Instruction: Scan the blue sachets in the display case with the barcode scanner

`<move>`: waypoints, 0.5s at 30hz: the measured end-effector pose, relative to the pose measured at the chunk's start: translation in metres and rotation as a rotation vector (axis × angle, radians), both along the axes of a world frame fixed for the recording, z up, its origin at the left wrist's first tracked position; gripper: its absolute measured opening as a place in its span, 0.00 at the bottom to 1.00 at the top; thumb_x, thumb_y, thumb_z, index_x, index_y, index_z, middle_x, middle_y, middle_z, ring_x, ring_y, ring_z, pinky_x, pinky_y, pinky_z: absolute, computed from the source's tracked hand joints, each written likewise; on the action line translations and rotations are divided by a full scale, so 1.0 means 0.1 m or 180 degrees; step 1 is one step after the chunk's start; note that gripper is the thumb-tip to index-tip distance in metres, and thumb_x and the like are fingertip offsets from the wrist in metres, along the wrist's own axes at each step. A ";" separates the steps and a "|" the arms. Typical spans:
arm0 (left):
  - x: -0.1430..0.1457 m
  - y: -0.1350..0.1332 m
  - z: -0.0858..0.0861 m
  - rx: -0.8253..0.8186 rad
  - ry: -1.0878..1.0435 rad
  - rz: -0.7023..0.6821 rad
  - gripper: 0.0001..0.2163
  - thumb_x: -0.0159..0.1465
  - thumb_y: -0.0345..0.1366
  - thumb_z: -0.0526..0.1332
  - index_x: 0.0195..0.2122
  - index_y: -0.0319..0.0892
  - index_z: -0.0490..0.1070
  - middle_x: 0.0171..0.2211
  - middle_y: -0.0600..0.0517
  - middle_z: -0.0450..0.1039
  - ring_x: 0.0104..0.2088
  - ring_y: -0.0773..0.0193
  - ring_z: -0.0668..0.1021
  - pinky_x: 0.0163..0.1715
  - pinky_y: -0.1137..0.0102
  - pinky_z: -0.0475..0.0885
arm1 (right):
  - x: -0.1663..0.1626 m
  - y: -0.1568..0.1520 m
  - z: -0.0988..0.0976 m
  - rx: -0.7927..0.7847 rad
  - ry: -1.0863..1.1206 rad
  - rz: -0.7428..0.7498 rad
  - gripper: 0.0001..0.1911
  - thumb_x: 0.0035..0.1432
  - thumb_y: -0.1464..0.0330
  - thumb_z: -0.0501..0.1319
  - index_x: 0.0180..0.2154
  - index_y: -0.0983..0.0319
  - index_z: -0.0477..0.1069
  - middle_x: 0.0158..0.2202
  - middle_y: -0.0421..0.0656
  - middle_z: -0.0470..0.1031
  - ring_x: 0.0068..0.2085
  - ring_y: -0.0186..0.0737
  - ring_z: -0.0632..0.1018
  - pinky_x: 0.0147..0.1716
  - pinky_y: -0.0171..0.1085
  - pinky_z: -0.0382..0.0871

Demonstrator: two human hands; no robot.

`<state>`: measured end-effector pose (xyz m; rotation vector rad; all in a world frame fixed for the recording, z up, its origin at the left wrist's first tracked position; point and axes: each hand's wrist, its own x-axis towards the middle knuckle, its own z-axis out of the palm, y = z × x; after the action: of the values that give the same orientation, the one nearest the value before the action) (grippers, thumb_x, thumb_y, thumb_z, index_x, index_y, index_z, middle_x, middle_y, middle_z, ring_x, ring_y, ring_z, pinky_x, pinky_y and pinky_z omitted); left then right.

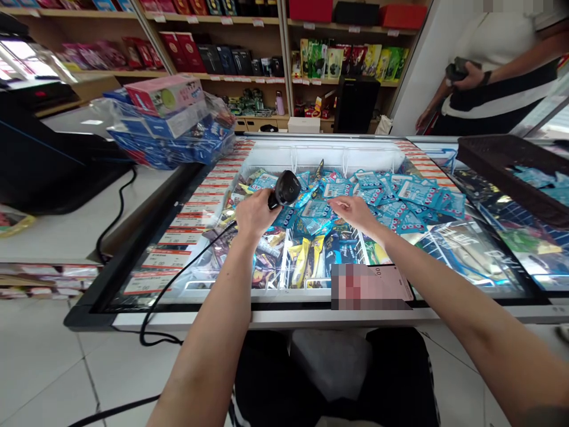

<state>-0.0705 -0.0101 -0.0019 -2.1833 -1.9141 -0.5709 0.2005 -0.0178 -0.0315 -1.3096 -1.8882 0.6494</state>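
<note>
A black handheld barcode scanner [288,188] is gripped in my left hand [256,212], its head tilted over the blue packets and its cable trailing toward me. My right hand [355,214] is closed, with thumb and fingertips pinched at the right edge of a flat blue packet [316,209]. This packet lies just right of and below the scanner head. A loose heap of similar blue packets [418,191] spreads to the right over the glass top of a chest freezer [213,317]. Wrapped ice creams [303,261] show through the glass.
A phone [386,283] lies at the freezer's front edge. Plastic-wrapped boxes [166,118] stand at the back left. A dark basket [511,172] with blue packets is at the right. Another person [502,71] stands back right. Stocked shelves [240,77] line the wall.
</note>
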 end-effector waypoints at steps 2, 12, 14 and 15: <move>0.00 0.00 0.00 -0.0010 -0.0002 -0.0015 0.19 0.59 0.48 0.55 0.48 0.46 0.68 0.45 0.47 0.74 0.44 0.52 0.76 0.38 0.65 0.66 | 0.00 0.04 -0.03 -0.0252 0.0547 -0.0103 0.21 0.53 0.51 0.58 0.40 0.58 0.75 0.25 0.39 0.73 0.24 0.36 0.73 0.24 0.37 0.69; 0.03 -0.02 0.01 -0.0079 0.0021 -0.0201 0.17 0.58 0.46 0.56 0.47 0.47 0.69 0.44 0.49 0.75 0.43 0.52 0.76 0.36 0.66 0.66 | 0.14 0.28 -0.13 -0.0143 0.1522 -0.0577 0.24 0.43 0.56 0.65 0.42 0.60 0.70 0.20 0.32 0.61 0.21 0.31 0.68 0.25 0.40 0.74; 0.05 -0.04 0.02 -0.0160 0.0044 -0.0323 0.18 0.58 0.45 0.56 0.47 0.47 0.69 0.45 0.49 0.75 0.45 0.52 0.76 0.37 0.66 0.66 | 0.15 0.29 -0.15 -0.0170 0.1546 -0.0609 0.23 0.43 0.56 0.65 0.41 0.60 0.69 0.20 0.32 0.61 0.21 0.31 0.68 0.25 0.40 0.75; 0.05 -0.04 0.02 -0.0185 0.0056 -0.0378 0.18 0.58 0.45 0.56 0.48 0.48 0.68 0.45 0.49 0.75 0.45 0.53 0.75 0.37 0.66 0.66 | 0.15 0.30 -0.16 -0.0185 0.1562 -0.0616 0.23 0.43 0.56 0.65 0.41 0.60 0.68 0.20 0.31 0.61 0.21 0.31 0.68 0.26 0.40 0.75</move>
<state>-0.0654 -0.0144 0.0002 -2.3424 -1.8239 -0.5196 0.2153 0.0121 -0.0478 -1.2148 -1.3395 0.8395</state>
